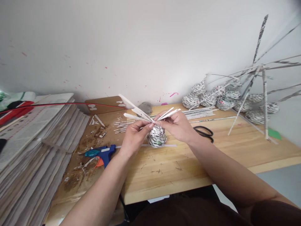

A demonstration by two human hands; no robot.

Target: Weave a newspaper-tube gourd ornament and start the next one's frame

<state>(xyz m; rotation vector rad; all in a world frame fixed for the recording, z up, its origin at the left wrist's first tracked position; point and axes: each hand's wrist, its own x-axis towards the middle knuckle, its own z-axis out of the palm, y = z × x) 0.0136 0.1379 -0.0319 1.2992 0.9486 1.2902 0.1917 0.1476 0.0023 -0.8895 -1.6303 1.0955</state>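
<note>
A small woven paper gourd (157,137) stands on the wooden table, in front of me, with white paper strips (134,103) fanning out from its top. My left hand (136,135) pinches the base of the strips on the left side. On the right side, my right hand (175,125) has thumb and fingers closed on the strips, its fingertips meeting those of my left hand. The gourd's neck is partly hidden by the fingers.
A blue glue gun (107,153) lies left of my left hand, near stacked newspapers (56,147). Black-handled scissors (204,133) and paper sticks (199,113) lie to the right. Woven gourds (209,99) stand by the wall, with long sticks (265,103) rising at far right.
</note>
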